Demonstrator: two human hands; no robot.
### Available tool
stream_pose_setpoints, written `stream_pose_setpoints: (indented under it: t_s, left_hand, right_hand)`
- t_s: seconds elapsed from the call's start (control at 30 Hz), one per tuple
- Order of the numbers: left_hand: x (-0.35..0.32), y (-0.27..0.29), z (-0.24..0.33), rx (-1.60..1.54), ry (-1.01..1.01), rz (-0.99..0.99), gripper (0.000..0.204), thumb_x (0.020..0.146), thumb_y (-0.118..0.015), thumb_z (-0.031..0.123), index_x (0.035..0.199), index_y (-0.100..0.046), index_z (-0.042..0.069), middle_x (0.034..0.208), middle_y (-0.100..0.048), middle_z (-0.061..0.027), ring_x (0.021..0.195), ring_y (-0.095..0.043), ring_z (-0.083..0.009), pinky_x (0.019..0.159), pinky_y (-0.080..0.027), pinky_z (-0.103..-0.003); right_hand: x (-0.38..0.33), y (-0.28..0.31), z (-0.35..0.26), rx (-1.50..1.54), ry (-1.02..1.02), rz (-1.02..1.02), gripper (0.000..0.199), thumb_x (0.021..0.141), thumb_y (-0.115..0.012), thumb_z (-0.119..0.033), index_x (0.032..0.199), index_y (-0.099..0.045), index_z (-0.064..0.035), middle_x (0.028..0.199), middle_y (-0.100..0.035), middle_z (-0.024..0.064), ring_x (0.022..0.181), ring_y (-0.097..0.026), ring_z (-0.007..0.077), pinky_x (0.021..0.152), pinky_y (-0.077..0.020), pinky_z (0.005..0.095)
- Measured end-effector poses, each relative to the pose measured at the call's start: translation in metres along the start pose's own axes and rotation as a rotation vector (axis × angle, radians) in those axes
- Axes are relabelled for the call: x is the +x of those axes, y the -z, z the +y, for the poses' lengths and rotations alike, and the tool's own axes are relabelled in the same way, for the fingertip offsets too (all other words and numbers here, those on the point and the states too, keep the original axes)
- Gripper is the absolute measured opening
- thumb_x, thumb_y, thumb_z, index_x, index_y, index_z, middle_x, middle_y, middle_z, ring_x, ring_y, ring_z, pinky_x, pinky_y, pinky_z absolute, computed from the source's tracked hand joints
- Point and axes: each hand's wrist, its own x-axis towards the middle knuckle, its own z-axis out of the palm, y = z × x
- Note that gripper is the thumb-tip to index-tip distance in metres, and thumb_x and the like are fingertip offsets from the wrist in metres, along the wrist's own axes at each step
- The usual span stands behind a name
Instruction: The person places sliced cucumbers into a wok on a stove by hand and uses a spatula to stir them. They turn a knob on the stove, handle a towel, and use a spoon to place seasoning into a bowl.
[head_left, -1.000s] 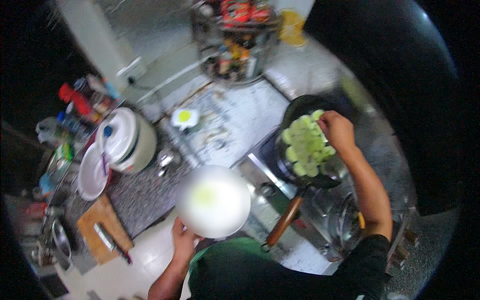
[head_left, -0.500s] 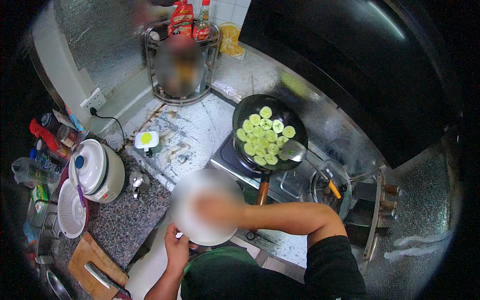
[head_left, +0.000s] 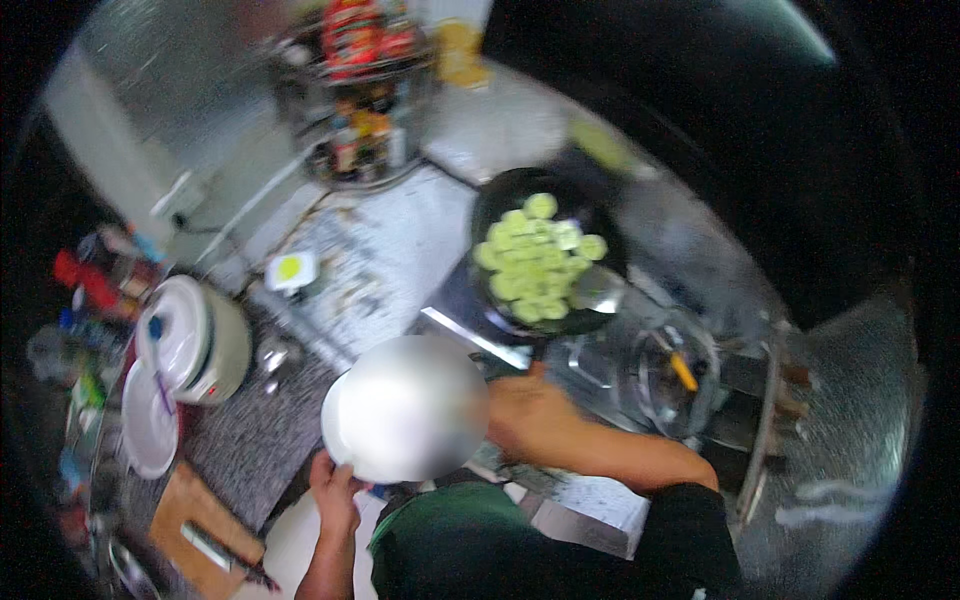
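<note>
My left hand [head_left: 337,491] grips the near left rim of a white bowl [head_left: 355,430], held in front of my body. A grey smear covers much of the bowl, so I cannot make out its contents. My right hand [head_left: 522,412] is closed over the brown handle of the wok [head_left: 487,190], just right of the bowl; motion blur softens its fingers. Round green cucumber slices [head_left: 535,260] lie in the black wok on the stove. A metal ladle [head_left: 600,289] rests among them at the right, its orange-ended handle [head_left: 683,371] reaching past the rim.
A glass lid [head_left: 650,400] lies right of the wok. At left are a white rice cooker [head_left: 222,345], a white colander [head_left: 150,430] and a cutting board [head_left: 178,510] with a knife [head_left: 207,548]. A condiment rack [head_left: 365,180] stands in the back corner; a dark hood [head_left: 680,110] overhangs the right.
My right hand has moved from over the bowl to the wok handle, to the right. My left hand still holds the bowl. The whole view has shifted slightly and blurred.
</note>
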Motion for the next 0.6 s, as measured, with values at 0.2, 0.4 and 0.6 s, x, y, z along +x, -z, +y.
stream_pose_setpoints:
  t_s: [0.2,0.4,0.6]
  left_hand:
    - [0.028,0.066,-0.024,-0.035,0.092,0.318,0.022,0.078,-0.049,0.003,0.100,-0.048,0.002,0.083,-0.060,-0.0119,0.061,-0.062,-0.0201,0.054,-0.055,-0.032]
    - [0.048,0.135,-0.058,-0.192,0.059,0.338,0.025,0.078,-0.048,0.002,0.104,-0.047,0.003,0.082,-0.059,-0.0111,0.061,-0.061,-0.0204,0.054,-0.055,-0.033]
    - [0.068,0.222,-0.126,-0.096,-0.113,0.383,0.033,0.078,-0.049,0.000,0.111,-0.044,0.003,0.087,-0.059,-0.0113,0.063,-0.061,-0.0220,0.056,-0.056,-0.034]
  right_hand:
    - [-0.040,-0.011,-0.021,0.448,-0.516,0.305,0.019,0.078,-0.063,0.000,0.097,-0.063,-0.0002,0.091,-0.065,0.0145,0.078,-0.063,0.0253,0.069,-0.0496,0.0334]
    - [-0.027,-0.056,-0.079,0.462,-0.360,0.240,0.016,0.078,-0.065,-0.002,0.094,-0.065,-0.0014,0.090,-0.057,0.0128,0.076,-0.058,0.0232,0.068,-0.0472,0.0298]
    - [0.000,-0.123,-0.126,0.730,-0.449,0.134,0.017,0.082,-0.063,-0.003,0.098,-0.063,0.0004,0.087,-0.056,0.0103,0.076,-0.058,0.0173,0.067,-0.0468,0.0268]
